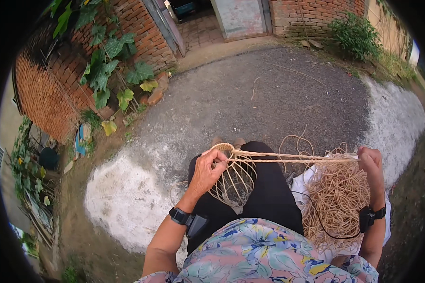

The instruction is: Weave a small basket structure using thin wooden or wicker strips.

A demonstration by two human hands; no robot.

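Near: floral shirt (255, 247), then loose cord pile (337, 203) on white sheeting (303, 183) at right. Open basket-like frame (236, 183) between the knees. Left hand (208, 170) pinching its rim, grip narrow; right hand (370, 159) fisted on tan cord (288, 159), strands taut across. Far: doorway (200, 29), brick wall (297, 16)
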